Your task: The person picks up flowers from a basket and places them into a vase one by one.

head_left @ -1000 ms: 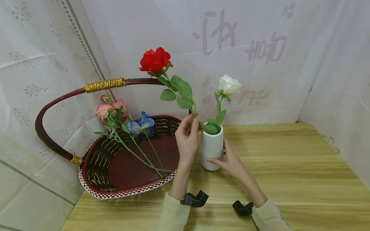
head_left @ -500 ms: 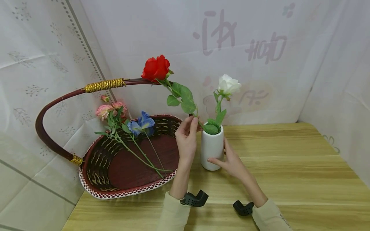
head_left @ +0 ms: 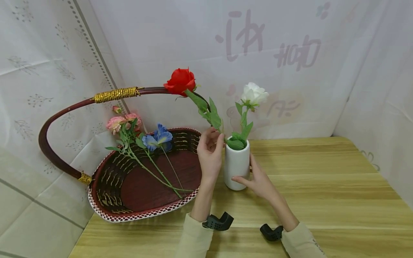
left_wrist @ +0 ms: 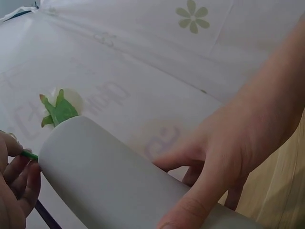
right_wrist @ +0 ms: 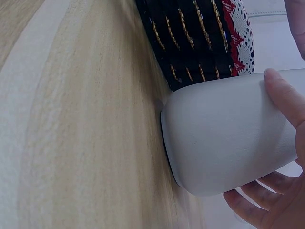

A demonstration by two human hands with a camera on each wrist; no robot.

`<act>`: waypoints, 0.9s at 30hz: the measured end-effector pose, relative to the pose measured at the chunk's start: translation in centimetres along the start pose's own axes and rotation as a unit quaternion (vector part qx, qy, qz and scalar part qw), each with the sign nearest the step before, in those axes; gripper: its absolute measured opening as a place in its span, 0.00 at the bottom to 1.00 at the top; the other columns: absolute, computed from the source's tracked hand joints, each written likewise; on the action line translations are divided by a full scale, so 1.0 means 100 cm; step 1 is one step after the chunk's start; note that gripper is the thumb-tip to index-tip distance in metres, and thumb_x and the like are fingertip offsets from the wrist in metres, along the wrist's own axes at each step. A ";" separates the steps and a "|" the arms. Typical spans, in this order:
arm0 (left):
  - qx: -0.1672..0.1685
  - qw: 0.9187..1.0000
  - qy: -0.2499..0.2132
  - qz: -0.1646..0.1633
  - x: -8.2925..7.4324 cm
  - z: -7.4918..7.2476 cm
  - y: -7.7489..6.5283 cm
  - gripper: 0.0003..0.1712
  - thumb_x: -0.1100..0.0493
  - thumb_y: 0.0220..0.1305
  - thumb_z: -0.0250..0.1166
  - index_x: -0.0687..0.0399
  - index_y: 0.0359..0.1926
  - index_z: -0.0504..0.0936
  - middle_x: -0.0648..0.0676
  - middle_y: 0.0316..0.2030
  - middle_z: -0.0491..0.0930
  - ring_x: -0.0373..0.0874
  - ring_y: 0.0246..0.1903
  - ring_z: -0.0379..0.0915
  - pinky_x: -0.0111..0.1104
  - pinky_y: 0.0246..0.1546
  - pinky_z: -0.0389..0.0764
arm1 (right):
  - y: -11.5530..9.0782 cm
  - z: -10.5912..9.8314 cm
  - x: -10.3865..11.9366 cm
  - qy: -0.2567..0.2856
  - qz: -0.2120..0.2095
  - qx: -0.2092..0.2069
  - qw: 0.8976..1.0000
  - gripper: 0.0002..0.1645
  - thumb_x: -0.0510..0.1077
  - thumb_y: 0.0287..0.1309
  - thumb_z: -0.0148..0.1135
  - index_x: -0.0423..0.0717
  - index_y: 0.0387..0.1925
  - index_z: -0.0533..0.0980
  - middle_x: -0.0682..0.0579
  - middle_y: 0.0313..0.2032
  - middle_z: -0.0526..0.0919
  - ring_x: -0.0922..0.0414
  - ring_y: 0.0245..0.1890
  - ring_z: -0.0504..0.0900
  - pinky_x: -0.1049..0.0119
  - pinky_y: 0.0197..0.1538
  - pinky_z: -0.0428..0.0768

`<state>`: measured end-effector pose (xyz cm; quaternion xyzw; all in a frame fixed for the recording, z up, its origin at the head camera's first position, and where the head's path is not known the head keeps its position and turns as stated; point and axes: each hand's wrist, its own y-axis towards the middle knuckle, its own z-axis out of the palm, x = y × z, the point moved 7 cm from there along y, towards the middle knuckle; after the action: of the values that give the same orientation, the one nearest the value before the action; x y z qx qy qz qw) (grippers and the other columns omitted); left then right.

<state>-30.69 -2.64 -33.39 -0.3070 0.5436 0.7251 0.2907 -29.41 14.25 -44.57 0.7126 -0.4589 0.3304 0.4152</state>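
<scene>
A white vase stands on the wooden table, with a white rose upright in it. My right hand grips the vase low on its right side; in the right wrist view the thumb and fingers wrap its wall. Left of the vase mouth, my left hand pinches the stem of a red rose, which leans up and to the left. In the left wrist view a short piece of green stem runs from the fingers to the vase rim.
A dark red woven basket with a tall arched handle stands left of the vase. Pink flowers and a blue flower lie across it, stems over the front rim. Patterned white cloth hangs behind the table.
The red rose has come down and slightly to the right, and its bloom and leaves have turned. The left hand has shifted slightly right; the right hand stays on the vase.
</scene>
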 end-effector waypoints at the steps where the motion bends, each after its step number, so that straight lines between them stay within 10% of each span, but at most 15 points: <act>1: 0.002 1.000 0.006 -0.001 0.001 0.000 0.000 0.13 0.68 0.68 0.66 0.71 0.50 0.78 0.64 0.38 0.81 0.42 0.33 0.79 0.28 0.34 0.83 | 0.000 0.000 0.000 0.000 -0.001 0.000 1.000 0.64 0.53 0.56 0.76 0.53 0.81 0.43 0.43 0.73 0.60 0.45 0.70 0.64 0.42 0.64 0.74; 17: 0.000 1.000 0.028 -0.006 0.006 0.003 0.004 0.08 0.69 0.70 0.64 0.70 0.46 0.83 0.65 0.36 0.82 0.53 0.34 0.79 0.28 0.36 0.81 | 0.001 0.001 0.000 -0.003 -0.001 0.002 1.000 0.66 0.55 0.55 0.77 0.54 0.81 0.41 0.44 0.75 0.58 0.45 0.70 0.65 0.43 0.63 0.75; 27: -0.011 0.999 0.038 -0.022 0.010 0.005 0.009 0.07 0.72 0.66 0.65 0.75 0.42 0.84 0.69 0.38 0.84 0.36 0.32 0.77 0.23 0.31 0.77 | 0.001 0.000 -0.002 -0.003 0.000 -0.001 1.000 0.66 0.54 0.55 0.77 0.54 0.81 0.42 0.46 0.75 0.58 0.46 0.69 0.66 0.44 0.63 0.75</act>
<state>-32.09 -2.29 -33.52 -0.3494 0.5394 0.7122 0.2824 -29.55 14.32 -44.76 0.7129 -0.4608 0.3280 0.4145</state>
